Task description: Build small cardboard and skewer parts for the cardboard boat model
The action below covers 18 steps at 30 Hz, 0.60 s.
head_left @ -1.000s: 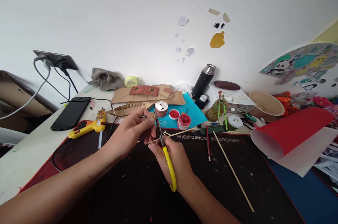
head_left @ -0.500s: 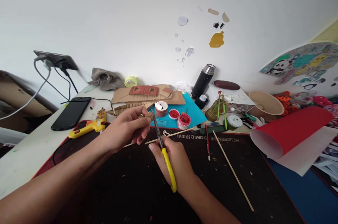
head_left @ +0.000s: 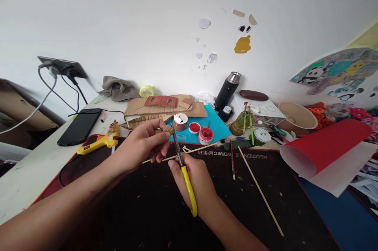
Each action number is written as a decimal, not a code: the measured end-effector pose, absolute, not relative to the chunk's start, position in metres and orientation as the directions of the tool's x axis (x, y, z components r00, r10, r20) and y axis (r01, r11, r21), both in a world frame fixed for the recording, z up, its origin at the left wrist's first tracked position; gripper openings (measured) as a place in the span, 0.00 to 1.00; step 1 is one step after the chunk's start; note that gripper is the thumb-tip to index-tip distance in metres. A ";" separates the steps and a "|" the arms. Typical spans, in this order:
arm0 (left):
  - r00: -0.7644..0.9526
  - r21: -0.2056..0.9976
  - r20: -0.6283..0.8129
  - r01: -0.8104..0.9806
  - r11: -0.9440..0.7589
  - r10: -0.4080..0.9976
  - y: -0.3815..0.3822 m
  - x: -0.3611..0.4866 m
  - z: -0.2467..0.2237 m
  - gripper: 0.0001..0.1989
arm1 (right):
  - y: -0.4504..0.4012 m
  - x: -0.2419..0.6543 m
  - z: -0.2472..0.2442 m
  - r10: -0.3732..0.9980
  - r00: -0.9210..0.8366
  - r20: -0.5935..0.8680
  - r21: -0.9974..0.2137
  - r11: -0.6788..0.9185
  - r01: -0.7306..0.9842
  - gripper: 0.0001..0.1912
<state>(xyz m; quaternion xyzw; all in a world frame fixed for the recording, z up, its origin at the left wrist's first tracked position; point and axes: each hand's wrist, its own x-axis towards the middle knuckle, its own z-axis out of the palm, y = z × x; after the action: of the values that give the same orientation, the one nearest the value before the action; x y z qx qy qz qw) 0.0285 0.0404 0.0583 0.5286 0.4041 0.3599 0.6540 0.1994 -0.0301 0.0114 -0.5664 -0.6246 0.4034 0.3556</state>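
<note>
Between the thumb and fingers of my left hand (head_left: 149, 139) is pinched a small piece of brown cardboard (head_left: 168, 129). My right hand (head_left: 198, 182) is closed on yellow-handled scissors (head_left: 189, 192), their blades pointing up and slightly left. The blade tips are right at the cardboard piece's edge; whether they touch it I cannot tell. Both hands are above the black desk mat (head_left: 141, 219). Behind them a thin wooden stick (head_left: 202, 149) lies across the mat, partly hidden by my hands.
At left lie a yellow glue gun (head_left: 99, 143) and a black phone-like device (head_left: 79, 127). Open red paint jars (head_left: 206, 136) stand on blue paper (head_left: 217, 125), near cardboard sheets (head_left: 195, 110). Rightward are a pencil (head_left: 232, 160), a long stick (head_left: 261, 192) and rolled red paper (head_left: 333, 144).
My left hand has shifted very slightly to the right with the cardboard piece. The scissors and my right hand have hardly moved.
</note>
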 end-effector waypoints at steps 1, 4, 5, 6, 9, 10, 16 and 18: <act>0.417 0.982 -0.155 -0.032 0.185 0.896 0.041 0.028 0.059 0.16 | -0.030 0.199 0.011 0.995 -0.103 -0.008 -0.904 0.037 0.425 0.12; 0.423 0.981 -0.174 -0.005 0.194 0.889 0.043 0.024 0.061 0.15 | -0.031 0.199 0.010 0.995 -0.100 -0.005 -0.907 0.038 0.420 0.12; 0.421 0.981 -0.175 0.001 0.192 0.890 0.043 0.023 0.062 0.15 | -0.032 0.198 0.010 0.995 -0.101 -0.006 -0.908 0.037 0.417 0.12; 0.418 0.982 -0.173 0.007 0.187 0.892 0.044 0.021 0.063 0.14 | -0.032 0.198 0.010 0.995 -0.103 -0.006 -0.909 0.038 0.416 0.12; 0.418 0.984 -0.172 0.023 0.179 0.892 0.047 0.015 0.065 0.14 | -0.032 0.196 0.007 0.992 -0.122 -0.002 -0.908 0.050 0.416 0.14; 0.424 0.983 -0.177 0.028 0.182 0.888 0.049 0.013 0.065 0.14 | -0.032 0.196 0.006 0.992 -0.124 0.002 -0.912 0.052 0.406 0.14; 0.455 0.991 -0.130 0.040 0.126 0.881 0.056 0.007 0.062 0.17 | -0.029 0.199 -0.002 0.988 -0.101 -0.120 -0.986 -0.107 0.124 0.17; 0.468 0.994 -0.104 0.022 0.106 0.878 0.057 0.008 0.060 0.18 | -0.028 0.202 -0.003 0.982 -0.114 -0.149 -0.989 -0.148 0.019 0.20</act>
<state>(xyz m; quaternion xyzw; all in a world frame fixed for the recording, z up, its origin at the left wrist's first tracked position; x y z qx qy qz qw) 0.0076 0.0570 0.0598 0.5771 0.3899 0.3377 0.6332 0.2019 -0.0278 -0.0026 -0.5089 -0.4917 0.5613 0.4291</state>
